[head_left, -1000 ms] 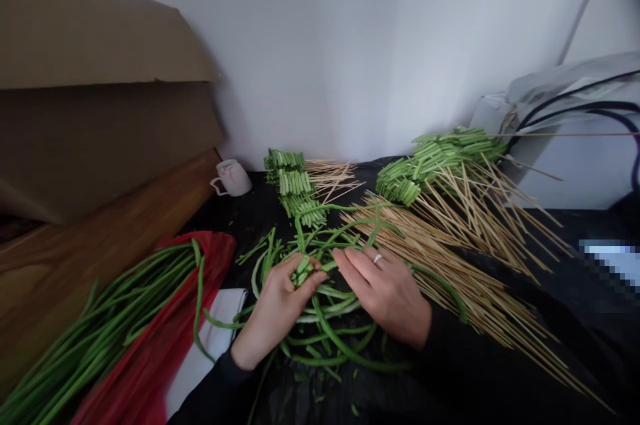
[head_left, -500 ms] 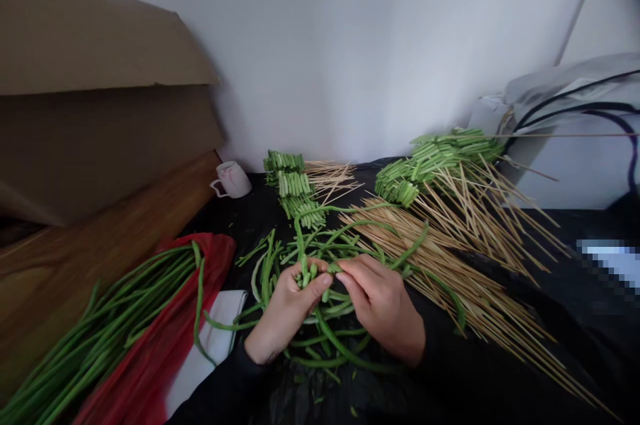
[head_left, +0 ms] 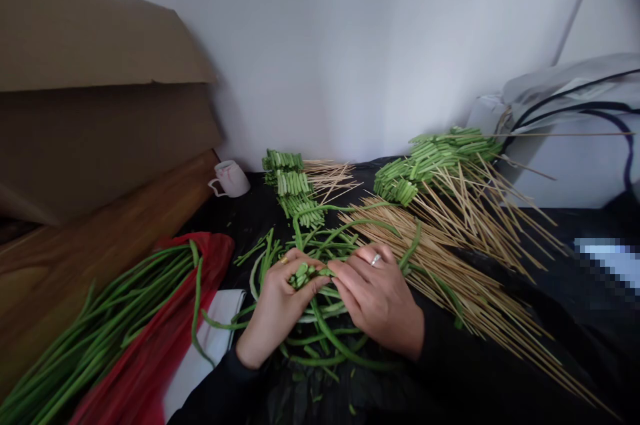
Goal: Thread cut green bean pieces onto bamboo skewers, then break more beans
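Note:
My left hand (head_left: 285,301) is closed round a small bundle of cut green bean pieces (head_left: 302,275), their ends showing between thumb and fingers. Close beside it, my right hand (head_left: 377,298) pinches a green bean (head_left: 326,272) that reaches to the left thumb; a ring shows on one finger. Beneath and around both hands lie loose long beans (head_left: 340,345) in a tangle on black plastic. Behind are bean pieces threaded in rows on sticks (head_left: 295,183), with a larger pile of such skewers (head_left: 445,151) at the back right.
Bare wooden sticks (head_left: 480,298) spread to the right. A red bag (head_left: 145,351) with long beans (head_left: 100,318) lies left, beside a white sheet (head_left: 200,345). A white mug (head_left: 231,179) and a cardboard box (head_left: 100,138) stand behind; a white bag (head_left: 565,91) is at right.
The bean piece standing up from my left hand is no longer upright there. My right hand has turned, bringing its ring into view, and its fingers are now nearer the left hand's bundle.

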A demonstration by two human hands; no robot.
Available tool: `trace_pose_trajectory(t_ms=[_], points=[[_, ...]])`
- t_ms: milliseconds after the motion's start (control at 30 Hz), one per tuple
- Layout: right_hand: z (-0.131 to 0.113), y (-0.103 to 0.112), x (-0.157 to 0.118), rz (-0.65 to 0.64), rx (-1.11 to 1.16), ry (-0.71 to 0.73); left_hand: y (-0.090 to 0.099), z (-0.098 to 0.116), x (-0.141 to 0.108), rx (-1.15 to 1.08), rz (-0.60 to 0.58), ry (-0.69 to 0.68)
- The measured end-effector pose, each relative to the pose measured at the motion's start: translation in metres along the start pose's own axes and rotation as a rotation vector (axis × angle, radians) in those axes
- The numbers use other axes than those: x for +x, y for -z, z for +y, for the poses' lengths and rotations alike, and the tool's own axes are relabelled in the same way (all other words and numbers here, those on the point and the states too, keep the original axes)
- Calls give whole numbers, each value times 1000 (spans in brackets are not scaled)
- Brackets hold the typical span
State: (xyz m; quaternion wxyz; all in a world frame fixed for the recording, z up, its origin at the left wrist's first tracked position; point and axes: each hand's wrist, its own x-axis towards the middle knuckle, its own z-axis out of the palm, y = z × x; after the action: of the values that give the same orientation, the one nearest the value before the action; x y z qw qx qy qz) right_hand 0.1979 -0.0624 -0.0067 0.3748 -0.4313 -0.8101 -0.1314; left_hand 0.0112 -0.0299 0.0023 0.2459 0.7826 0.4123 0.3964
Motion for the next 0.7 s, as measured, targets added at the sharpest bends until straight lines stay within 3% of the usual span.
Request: trace_pose_trajectory(t_ms=[200, 433, 567, 700], points=[[8, 0, 1, 14, -91, 90, 1, 0, -3, 160, -69, -121], [8, -3, 2, -11, -188, 191, -3, -3, -5, 286, -32, -238], [9, -2, 3, 11, -195, 228, -1, -7, -8, 333, -71, -249], [10, -1, 3, 22, -98, 170, 1, -1, -8, 209, -30, -209]])
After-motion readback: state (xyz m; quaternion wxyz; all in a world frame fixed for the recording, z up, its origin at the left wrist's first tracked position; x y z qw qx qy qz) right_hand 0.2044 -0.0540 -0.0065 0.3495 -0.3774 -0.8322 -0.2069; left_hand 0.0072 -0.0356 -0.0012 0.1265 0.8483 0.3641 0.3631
